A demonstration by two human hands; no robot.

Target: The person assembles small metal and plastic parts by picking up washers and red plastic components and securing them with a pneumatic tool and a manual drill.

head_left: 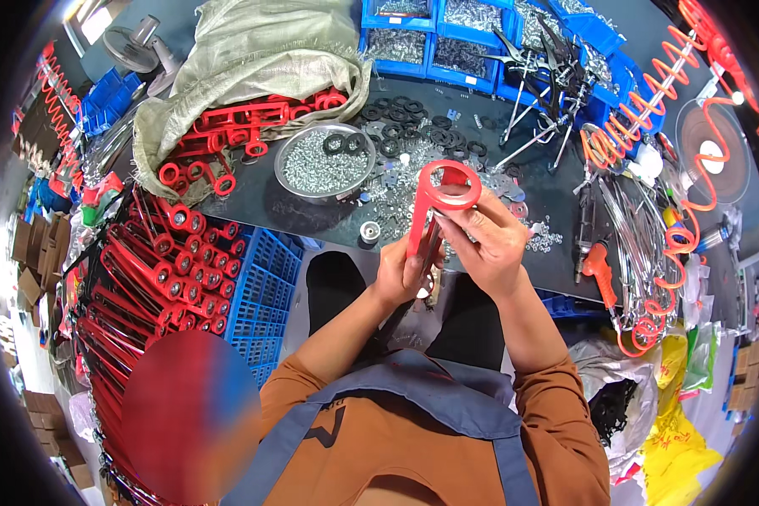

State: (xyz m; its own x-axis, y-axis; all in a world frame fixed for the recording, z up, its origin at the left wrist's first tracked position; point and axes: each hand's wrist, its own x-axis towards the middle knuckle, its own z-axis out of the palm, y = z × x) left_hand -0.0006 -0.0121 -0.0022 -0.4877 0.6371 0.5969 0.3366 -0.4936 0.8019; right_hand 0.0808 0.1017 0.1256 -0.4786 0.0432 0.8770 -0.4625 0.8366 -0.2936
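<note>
I hold a red metal handle part (441, 196) with a round ring at its top, upright over the front edge of the black workbench (312, 215). My left hand (403, 270) grips its lower shaft. My right hand (489, 240) is closed on the part just under the ring, fingers wrapped around its right side. A thin dark piece runs along the shaft between my hands; what it is cannot be told.
A round metal bowl of small screws (322, 162) sits left of the part, black rubber rings (413, 126) behind it. A sack of red parts (244, 76) lies far left. A blue crate (266, 287) holds more red handles. Blue bins, orange coiled hoses and metal rods lie right.
</note>
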